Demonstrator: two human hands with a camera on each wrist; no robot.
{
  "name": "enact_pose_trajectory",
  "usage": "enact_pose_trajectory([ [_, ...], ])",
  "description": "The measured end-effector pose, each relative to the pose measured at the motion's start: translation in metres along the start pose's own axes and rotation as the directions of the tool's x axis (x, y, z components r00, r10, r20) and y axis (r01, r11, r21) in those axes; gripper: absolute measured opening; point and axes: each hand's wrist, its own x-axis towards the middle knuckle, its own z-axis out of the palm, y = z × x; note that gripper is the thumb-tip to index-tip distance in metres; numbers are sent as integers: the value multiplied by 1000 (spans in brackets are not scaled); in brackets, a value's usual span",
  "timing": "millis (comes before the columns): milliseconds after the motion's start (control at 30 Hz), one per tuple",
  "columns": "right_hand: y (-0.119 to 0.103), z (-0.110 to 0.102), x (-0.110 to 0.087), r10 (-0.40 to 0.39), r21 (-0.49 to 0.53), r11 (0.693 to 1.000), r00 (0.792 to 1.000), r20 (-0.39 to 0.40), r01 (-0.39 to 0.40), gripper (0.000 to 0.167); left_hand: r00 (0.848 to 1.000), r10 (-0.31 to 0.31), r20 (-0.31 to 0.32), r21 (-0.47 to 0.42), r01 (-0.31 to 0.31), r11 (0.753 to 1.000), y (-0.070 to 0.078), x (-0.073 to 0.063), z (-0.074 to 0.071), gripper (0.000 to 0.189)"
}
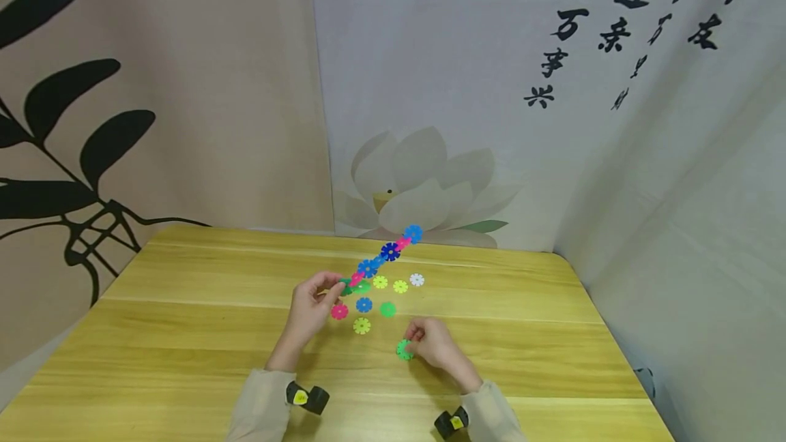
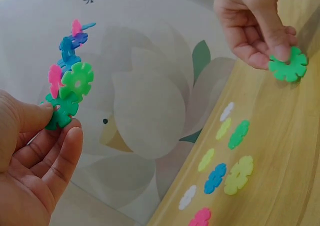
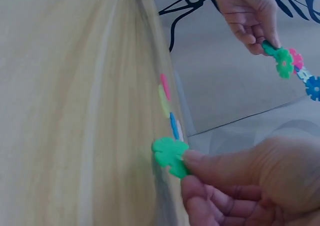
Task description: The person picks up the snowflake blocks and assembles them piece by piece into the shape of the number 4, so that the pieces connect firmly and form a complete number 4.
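Observation:
My left hand (image 1: 309, 305) pinches the dark green end disc (image 2: 64, 114) of a chain of notched plastic snowflake discs (image 1: 390, 252). The chain slants up and away to the right, with pink, light blue and dark blue discs slotted together. A lighter green disc (image 2: 78, 80) joins it beside the end piece. Lower and to the right, my right hand (image 1: 434, 343) holds a single green snowflake disc (image 3: 170, 155) between thumb and fingers, apart from the chain. In the right wrist view its notched rim points away from the fingers.
Loose discs lie flat on the wooden table (image 1: 184, 333) between and beyond the hands: pink (image 1: 340, 311), blue (image 1: 364, 304), green (image 1: 387, 309), white (image 1: 417, 280) and several yellow ones (image 1: 362, 325). A printed curtain (image 1: 430, 87) hangs behind the table's far edge.

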Motion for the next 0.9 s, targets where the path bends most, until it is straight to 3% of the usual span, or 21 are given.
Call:
enact_pose_trajectory([
  [200, -11, 0, 4, -33, 166, 984, 988, -148, 58, 6, 1000, -12, 8, 5, 12, 1000, -4, 1, 0, 7],
  [433, -42, 1, 10, -22, 396, 901, 931, -363, 176, 8, 1000, -1, 9, -36, 2, 999, -30, 7, 2, 7],
  [700, -77, 3, 9, -65, 417, 865, 887, -457, 278, 8, 1000, 11, 16, -54, -10, 998, -36, 6, 4, 7],
  [900, -80, 6, 12, -74, 427, 849, 870, -488, 312, 7, 999, 5, 31, -66, -3, 998, -18, 1, 3, 7],
])
